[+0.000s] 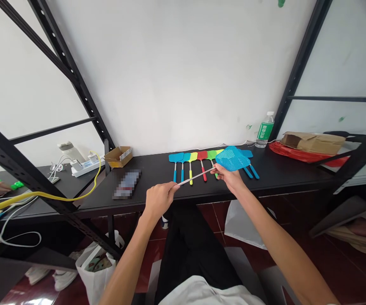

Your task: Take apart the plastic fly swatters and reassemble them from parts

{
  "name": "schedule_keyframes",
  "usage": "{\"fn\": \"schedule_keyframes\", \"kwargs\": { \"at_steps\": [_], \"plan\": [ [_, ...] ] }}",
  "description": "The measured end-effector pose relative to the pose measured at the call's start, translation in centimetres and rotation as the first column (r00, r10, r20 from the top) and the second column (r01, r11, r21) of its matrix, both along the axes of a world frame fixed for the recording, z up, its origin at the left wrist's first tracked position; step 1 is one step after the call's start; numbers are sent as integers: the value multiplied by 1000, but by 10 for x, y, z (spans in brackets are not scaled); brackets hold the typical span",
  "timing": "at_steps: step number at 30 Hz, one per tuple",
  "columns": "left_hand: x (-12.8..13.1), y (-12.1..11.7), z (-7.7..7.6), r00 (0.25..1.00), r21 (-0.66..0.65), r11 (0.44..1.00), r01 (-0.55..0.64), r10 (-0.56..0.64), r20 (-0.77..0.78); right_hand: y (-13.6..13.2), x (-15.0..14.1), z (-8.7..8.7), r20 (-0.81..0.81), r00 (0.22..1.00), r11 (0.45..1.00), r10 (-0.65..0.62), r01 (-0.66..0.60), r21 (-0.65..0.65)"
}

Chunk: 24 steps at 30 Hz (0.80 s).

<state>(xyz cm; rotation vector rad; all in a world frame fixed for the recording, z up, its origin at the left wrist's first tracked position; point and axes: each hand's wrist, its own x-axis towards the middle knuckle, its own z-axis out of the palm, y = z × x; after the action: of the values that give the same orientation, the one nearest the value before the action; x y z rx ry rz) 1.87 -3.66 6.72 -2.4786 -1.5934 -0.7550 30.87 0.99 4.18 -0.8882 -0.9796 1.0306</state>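
Holding a blue plastic fly swatter (232, 159) with a thin metal rod in both hands

The swatter hangs over a long black table (154, 169), its perforated paddle to the right. The person's left hand (160, 199) is closed around the rod's far end, hiding any grip there; the right hand (229, 177) pinches the rod just below the paddle. Behind it, a row of plastic fly swatters (203, 155) in blue, yellow, red and green lies with handles toward the person. Left of the row are a dark rectangular object (127, 184), pixelated beyond reading, and a small open brown cardboard box (118, 157) whose pale label is too small to read. At right stands a clear plastic bottle (265, 130), white-capped, its green label printed with white characters I cannot make out.
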Motion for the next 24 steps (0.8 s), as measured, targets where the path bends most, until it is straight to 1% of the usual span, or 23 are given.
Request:
{"fn": "schedule_keyframes", "kwargs": {
  "at_steps": [3, 5, 7, 10, 14, 18, 20, 24],
  "plan": [
    [-2, 10, -13, 1000, -46, 999, -21, 21, 7, 10, 11, -15, -15, 999, 999, -39, 38, -29],
    [-4, 14, -20, 1000, -71, 997, -11, 13, 29, 15, 17, -23, -10, 999, 997, -37, 37, -61],
    [-5, 17, -27, 998, -93, 995, 25, -19, 67, 18, 21, -29, -15, 1000, 996, -11, 9, -89],
    [-7, 20, -35, 981, -127, 987, 103, -79, 180, 21, 24, -35, -38, 999, 994, 33, -36, -104],
    [-13, 27, -41, 938, -166, 971, 172, -110, 329, 20, 23, -35, -34, 999, 995, 41, -44, -93],
    [-18, 33, -45, 889, -172, 959, 224, -129, 439, 17, 21, -31, -23, 998, 994, 61, -63, -87],
    [-18, 34, -47, 865, -185, 951, 249, -132, 485, 17, 21, -30, -17, 999, 996, 45, -46, -82],
    [-15, 35, -49, 834, -206, 948, 242, -95, 543, 19, 21, -32, -41, 999, 997, 14, -17, -72]
  ]
}}
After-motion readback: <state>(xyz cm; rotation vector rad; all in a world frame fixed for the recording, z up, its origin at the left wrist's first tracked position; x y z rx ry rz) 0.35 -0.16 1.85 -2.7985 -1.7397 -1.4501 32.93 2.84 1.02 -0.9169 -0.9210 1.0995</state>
